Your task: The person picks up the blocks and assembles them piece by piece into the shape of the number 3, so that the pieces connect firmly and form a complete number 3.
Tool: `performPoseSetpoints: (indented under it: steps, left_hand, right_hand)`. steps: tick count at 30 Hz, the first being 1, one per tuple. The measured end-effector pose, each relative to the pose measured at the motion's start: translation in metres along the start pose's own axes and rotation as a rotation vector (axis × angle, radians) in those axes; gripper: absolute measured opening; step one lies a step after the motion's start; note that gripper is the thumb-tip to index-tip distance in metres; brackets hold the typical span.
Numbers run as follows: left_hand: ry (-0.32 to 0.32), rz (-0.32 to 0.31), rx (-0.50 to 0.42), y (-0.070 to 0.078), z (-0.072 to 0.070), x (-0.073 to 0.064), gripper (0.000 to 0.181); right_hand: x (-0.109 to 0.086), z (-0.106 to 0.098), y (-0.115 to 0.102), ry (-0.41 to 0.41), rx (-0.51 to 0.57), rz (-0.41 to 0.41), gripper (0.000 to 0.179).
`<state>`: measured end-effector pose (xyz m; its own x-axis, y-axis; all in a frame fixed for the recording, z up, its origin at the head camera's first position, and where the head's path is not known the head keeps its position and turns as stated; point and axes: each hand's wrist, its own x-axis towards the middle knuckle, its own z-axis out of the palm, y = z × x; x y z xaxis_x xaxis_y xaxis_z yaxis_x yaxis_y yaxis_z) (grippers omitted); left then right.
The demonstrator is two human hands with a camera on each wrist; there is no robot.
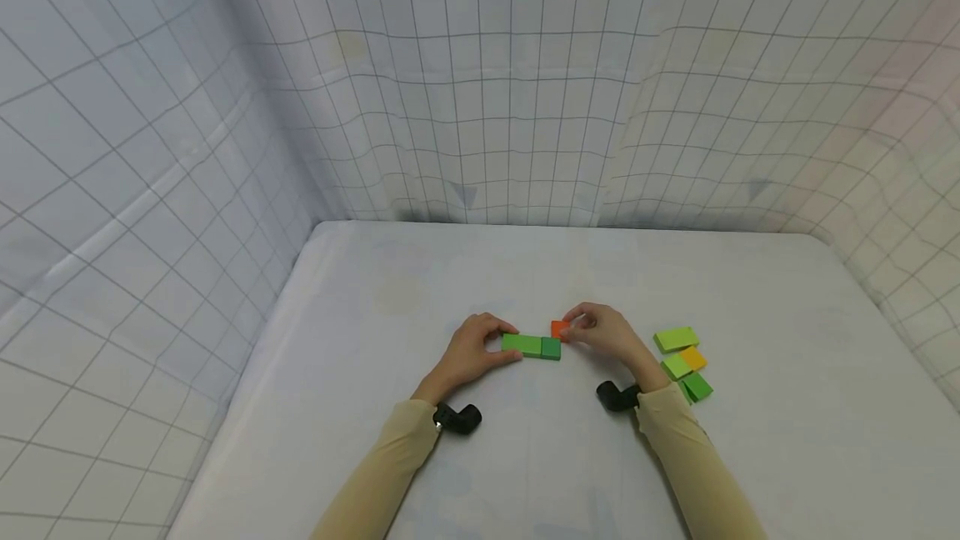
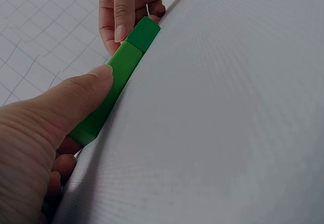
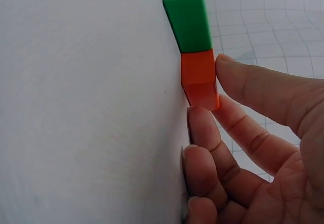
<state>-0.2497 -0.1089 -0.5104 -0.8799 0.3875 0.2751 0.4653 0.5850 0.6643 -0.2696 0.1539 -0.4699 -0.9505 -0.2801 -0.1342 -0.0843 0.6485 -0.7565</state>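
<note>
A long light green block (image 1: 522, 345) lies on the white table with a short dark green block (image 1: 551, 348) touching its right end. My left hand (image 1: 471, 350) grips the long block between thumb and fingers; in the left wrist view the thumb (image 2: 86, 90) presses along its side. A small orange-red block (image 1: 559, 330) sits just behind the dark green one. The thumb and fingers of my right hand (image 1: 603, 333) pinch it. In the right wrist view the orange-red block (image 3: 199, 75) appears right against a green block (image 3: 187, 21).
To the right of my right hand lies a loose group of blocks: a light green oblong (image 1: 676, 339), a yellow-orange piece (image 1: 693, 357), a lime piece (image 1: 676, 367) and a green piece (image 1: 698, 387). Grid-patterned white curtains (image 1: 495, 107) stand behind and beside the table (image 1: 360, 273).
</note>
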Motion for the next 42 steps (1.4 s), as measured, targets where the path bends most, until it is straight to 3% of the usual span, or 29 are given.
performPoseSetpoints:
  steps: [12, 17, 26, 30, 37, 42]
  left_hand:
    - [0.0, -0.001, -0.003, 0.001, 0.0, 0.0, 0.034]
    - [0.0, 0.009, -0.001, 0.001, -0.001, 0.0, 0.034]
    - [0.0, 0.018, -0.001, 0.0, 0.0, 0.0, 0.034]
    - [-0.007, 0.017, -0.009, 0.0, 0.0, -0.001, 0.034]
    - [-0.009, 0.005, -0.006, -0.001, -0.002, -0.003, 0.033]
    - [-0.011, 0.006, -0.004, -0.001, -0.001, -0.002, 0.034]
  right_hand:
    - [-0.001, -0.008, 0.002, -0.009, 0.01, 0.04, 0.039]
    - [-0.008, -0.025, 0.002, 0.024, -0.009, 0.003, 0.044]
    - [-0.04, -0.064, 0.009, 0.088, -0.124, -0.036, 0.032]
    - [-0.06, -0.076, 0.019, 0.025, -0.194, -0.03, 0.026]
    - [-0.083, -0.076, 0.03, -0.217, -0.218, -0.055, 0.03]
    - [-0.086, -0.071, 0.027, -0.259, -0.252, -0.053, 0.033]
